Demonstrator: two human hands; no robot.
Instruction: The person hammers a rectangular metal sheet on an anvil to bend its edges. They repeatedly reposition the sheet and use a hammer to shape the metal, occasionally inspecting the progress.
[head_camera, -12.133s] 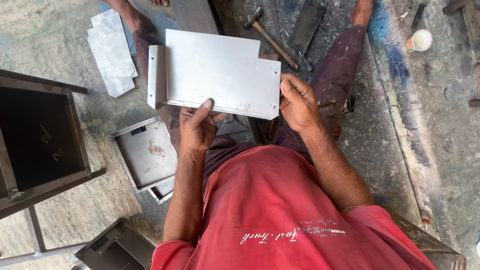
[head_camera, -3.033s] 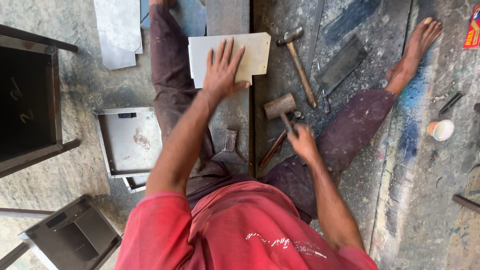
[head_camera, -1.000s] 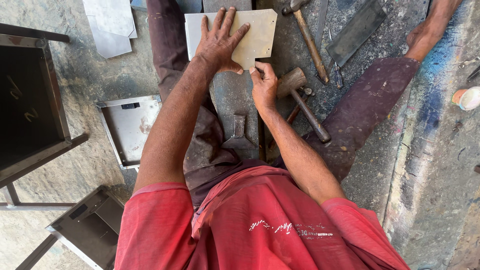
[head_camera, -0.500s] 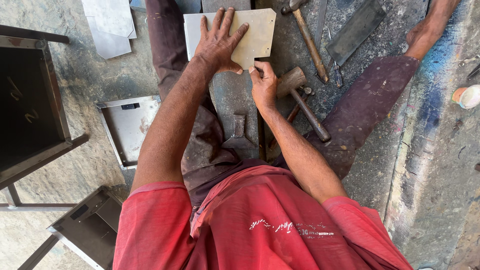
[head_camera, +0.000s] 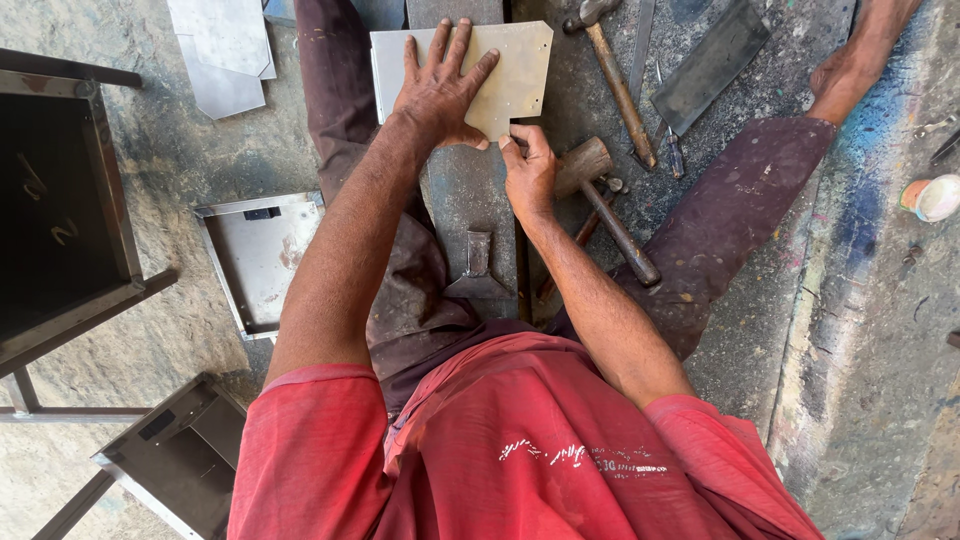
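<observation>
The left hand (head_camera: 440, 90) lies flat, fingers spread, on the metal sheet (head_camera: 515, 70) atop the far steel block (head_camera: 470, 195). The right hand (head_camera: 530, 170) pinches its near notch; steady pressure should stop slipping.

The left hand (head_camera: 440, 90) lay flat on the sheet (head_camera: 510, 70). The right hand (head_camera: 528, 175) seemingly pinched its near edge beside a mallet (head_camera: 600, 200).

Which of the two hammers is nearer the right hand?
The mallet with the thick wooden head, lying right beside the right hand. The other hammer, with a small metal head and a long wooden handle, lies farther off, past the sheet's corner.
</observation>
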